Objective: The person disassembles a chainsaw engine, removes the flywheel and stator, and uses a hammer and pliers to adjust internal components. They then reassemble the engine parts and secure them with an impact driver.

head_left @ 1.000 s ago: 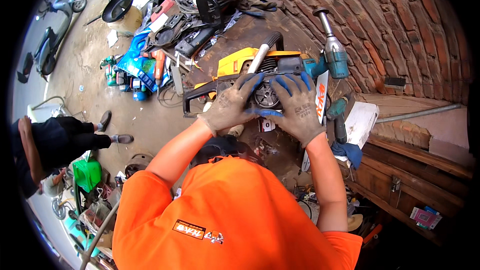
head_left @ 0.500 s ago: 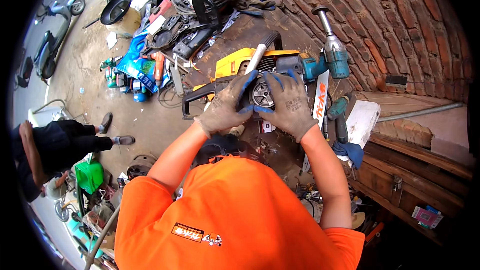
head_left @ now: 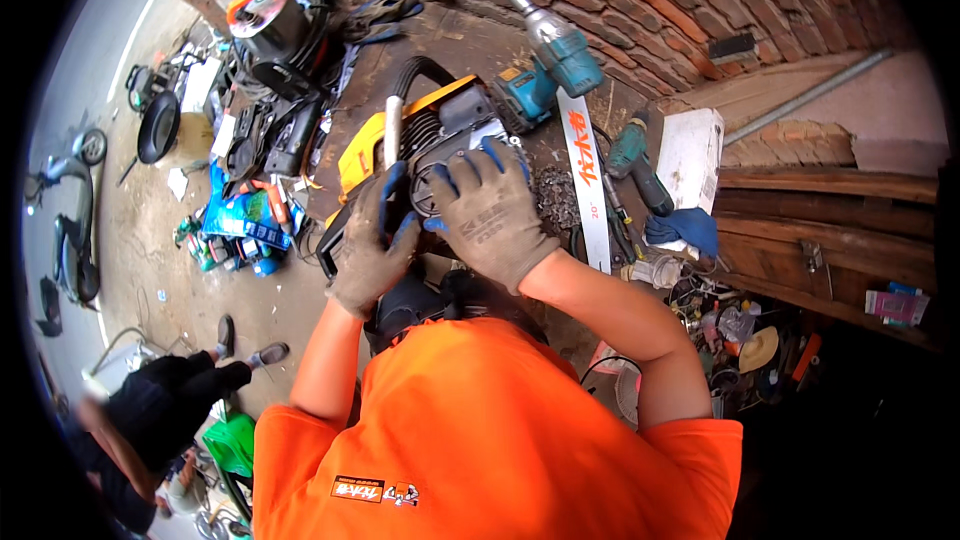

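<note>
Both of my hands wear grey gloves with blue on the fingers and are on a yellow-and-black chainsaw (head_left: pixel 365 145). My left hand (head_left: pixel 372 250) is curled at its near left side, closed on the body. My right hand (head_left: pixel 490 220) lies over the round metal part, largely covering it, fingers spread. A pale tubular piece (head_left: pixel 393 130) rises from the saw's top. Just right stand a white guide bar (head_left: pixel 590 220), a dark coiled chain (head_left: pixel 553 200) and a teal impact wrench (head_left: pixel 570 62) with a long socket.
A teal drill (head_left: pixel 630 150) and white box (head_left: pixel 690 155) lie right, below a brick wall (head_left: pixel 780 0). Piled tools, a blue bag (head_left: pixel 240 215) and black pan (head_left: pixel 158 128) are left. A person (head_left: pixel 150 420) is at lower left; a scooter (head_left: pixel 70 230) is beyond.
The view has turned, so the bench and background appear shifted. The chainsaw and both hands sit further left in the picture; my right hand covers more of the round part.
</note>
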Motion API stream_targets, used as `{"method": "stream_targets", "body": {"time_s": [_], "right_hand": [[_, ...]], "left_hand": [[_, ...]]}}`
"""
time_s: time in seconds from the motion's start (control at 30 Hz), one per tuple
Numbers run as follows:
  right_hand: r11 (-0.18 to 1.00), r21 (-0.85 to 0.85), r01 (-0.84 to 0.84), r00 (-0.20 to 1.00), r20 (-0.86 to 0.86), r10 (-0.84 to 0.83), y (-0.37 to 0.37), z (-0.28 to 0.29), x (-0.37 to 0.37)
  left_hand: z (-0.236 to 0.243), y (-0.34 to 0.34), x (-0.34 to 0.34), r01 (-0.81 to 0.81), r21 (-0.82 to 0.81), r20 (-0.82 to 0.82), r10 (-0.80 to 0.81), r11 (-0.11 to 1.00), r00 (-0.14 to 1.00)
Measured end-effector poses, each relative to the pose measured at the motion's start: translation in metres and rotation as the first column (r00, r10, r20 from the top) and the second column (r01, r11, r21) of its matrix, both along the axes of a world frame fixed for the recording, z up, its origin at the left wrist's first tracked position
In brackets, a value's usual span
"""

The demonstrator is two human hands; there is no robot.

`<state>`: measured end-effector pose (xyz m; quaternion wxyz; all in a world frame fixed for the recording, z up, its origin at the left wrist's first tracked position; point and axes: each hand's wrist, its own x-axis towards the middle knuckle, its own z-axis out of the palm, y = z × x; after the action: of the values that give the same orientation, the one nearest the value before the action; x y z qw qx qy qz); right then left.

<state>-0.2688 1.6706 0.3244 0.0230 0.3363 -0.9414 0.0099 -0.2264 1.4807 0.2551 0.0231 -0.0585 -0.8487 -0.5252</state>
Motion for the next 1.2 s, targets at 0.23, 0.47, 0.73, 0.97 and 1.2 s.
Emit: {"method": "stream_targets", "body": {"time_s": [0.23, 0.47, 0.73, 0.97, 1.2], "right_hand": [[0.958, -0.269, -0.095, 0.980, -0.197, 0.042, 0.017, -0.041, 0.005], [0.916, -0.362, -0.171, 0.968, -0.237, 0.087, 0.021, -0.051, 0.004], [0.979, -0.185, 0.082, 0.991, -0.091, -0.100, 0.041, -0.021, 0.003], [0.976, -0.217, -0.027, 0.995, -0.101, 0.005, 0.038, -0.027, -0.001], [0.874, -0.483, 0.060, 0.997, 0.076, -0.027, 0.042, -0.047, 0.004]], "left_hand": [[0.015, 0.002, -0.005, 0.167, -0.144, 0.024, -0.165, 0.975, 0.986], [0.025, -0.007, -0.021, 0.250, -0.342, -0.014, -0.271, 0.906, 0.962], [0.017, -0.009, -0.025, 0.246, -0.299, -0.087, -0.283, 0.922, 0.955], [0.018, 0.011, -0.009, 0.007, -0.169, 0.068, 0.005, 0.986, 0.998], [0.020, 0.025, -0.008, -0.073, -0.057, 0.104, 0.078, 0.996, 0.992]]}}
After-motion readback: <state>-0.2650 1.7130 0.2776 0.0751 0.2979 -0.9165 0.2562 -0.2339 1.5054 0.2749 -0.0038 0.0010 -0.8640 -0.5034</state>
